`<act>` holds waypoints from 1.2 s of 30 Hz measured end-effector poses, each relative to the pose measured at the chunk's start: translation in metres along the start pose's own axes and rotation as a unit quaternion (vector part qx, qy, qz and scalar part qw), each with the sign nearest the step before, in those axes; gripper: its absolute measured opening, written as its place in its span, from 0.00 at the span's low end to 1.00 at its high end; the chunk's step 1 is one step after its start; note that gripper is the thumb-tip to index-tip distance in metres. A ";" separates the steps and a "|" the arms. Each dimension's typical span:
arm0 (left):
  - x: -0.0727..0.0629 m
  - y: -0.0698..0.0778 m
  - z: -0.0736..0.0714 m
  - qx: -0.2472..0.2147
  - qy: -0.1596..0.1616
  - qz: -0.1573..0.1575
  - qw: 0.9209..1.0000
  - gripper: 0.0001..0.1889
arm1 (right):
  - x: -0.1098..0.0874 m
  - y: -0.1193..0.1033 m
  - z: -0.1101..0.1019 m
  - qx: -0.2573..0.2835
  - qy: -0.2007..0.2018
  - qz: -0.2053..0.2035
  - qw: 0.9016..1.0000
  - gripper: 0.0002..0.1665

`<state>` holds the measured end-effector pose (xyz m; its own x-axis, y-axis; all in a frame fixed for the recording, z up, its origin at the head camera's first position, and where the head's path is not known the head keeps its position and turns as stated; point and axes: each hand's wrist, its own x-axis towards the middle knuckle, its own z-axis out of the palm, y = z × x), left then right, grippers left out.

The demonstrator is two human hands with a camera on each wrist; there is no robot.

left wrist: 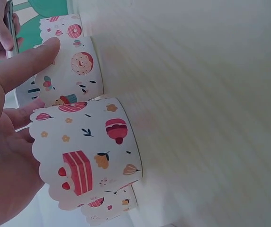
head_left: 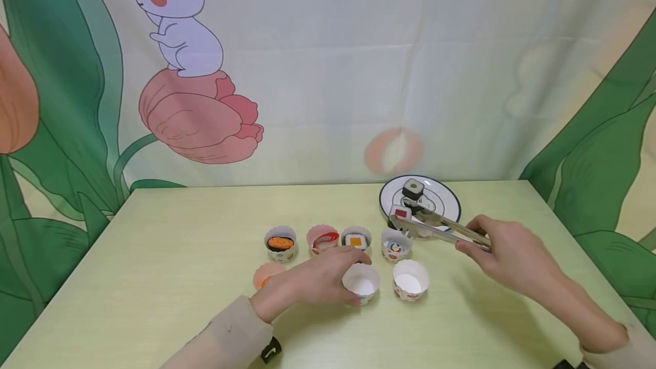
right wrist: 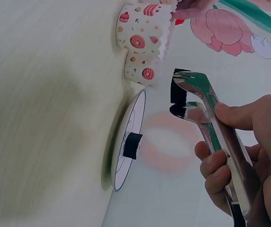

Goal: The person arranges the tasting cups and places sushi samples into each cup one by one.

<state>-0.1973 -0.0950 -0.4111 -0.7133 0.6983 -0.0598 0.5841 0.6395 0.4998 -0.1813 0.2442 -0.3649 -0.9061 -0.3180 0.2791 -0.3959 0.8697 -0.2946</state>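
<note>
My left hand (head_left: 320,278) grips a white paper cup (head_left: 361,283) between thumb and fingers; the left wrist view shows its printed side (left wrist: 71,75). In my right hand (head_left: 520,258) are metal tongs (right wrist: 235,156), pinching a toy sushi roll (head_left: 400,212) with a dark wrap and red centre. The tong tips hold it up by the near left edge of the white plate (head_left: 448,209). On that plate sits another dark-wrapped roll (head_left: 413,188) with a green centre. A bare-bottomed white cup (head_left: 411,283) stands to the right of the gripped one.
Behind the left hand, a row of paper cups holds an orange-topped sushi (head_left: 281,242), a red-topped piece (head_left: 325,240), a yellow-centred roll (head_left: 356,241) and a multicoloured piece (head_left: 396,246). A peach cup (head_left: 267,272) is partly hidden by the left wrist. A printed curtain (head_left: 318,73) hangs behind the table.
</note>
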 end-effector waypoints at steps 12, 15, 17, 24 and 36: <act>-0.001 -0.001 0.001 0.000 0.007 0.003 1.000 0.32 | -0.015 -0.014 0.002 0.017 0.000 -0.035 0.999 0.12; -0.001 -0.002 0.002 0.002 0.012 0.009 1.000 0.32 | -0.017 -0.017 0.002 0.021 -0.005 -0.032 0.999 0.12; -0.002 -0.003 0.002 0.004 0.016 0.014 1.000 0.32 | -0.018 -0.018 0.002 0.024 -0.005 -0.033 0.999 0.12; -0.002 -0.003 0.002 0.003 0.021 0.018 1.000 0.34 | -0.021 -0.022 0.001 0.033 -0.007 -0.038 0.999 0.10; -0.002 -0.005 0.002 -0.013 0.026 0.014 0.999 0.32 | -0.030 -0.029 0.001 0.038 -0.014 -0.047 0.998 0.10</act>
<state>-0.1981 -0.0987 -0.4149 -0.7165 0.6976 -0.0005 0.5945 0.6110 0.5226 -0.1432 0.2282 -0.3653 -0.8678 -0.4085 0.2828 -0.4887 0.8044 -0.3378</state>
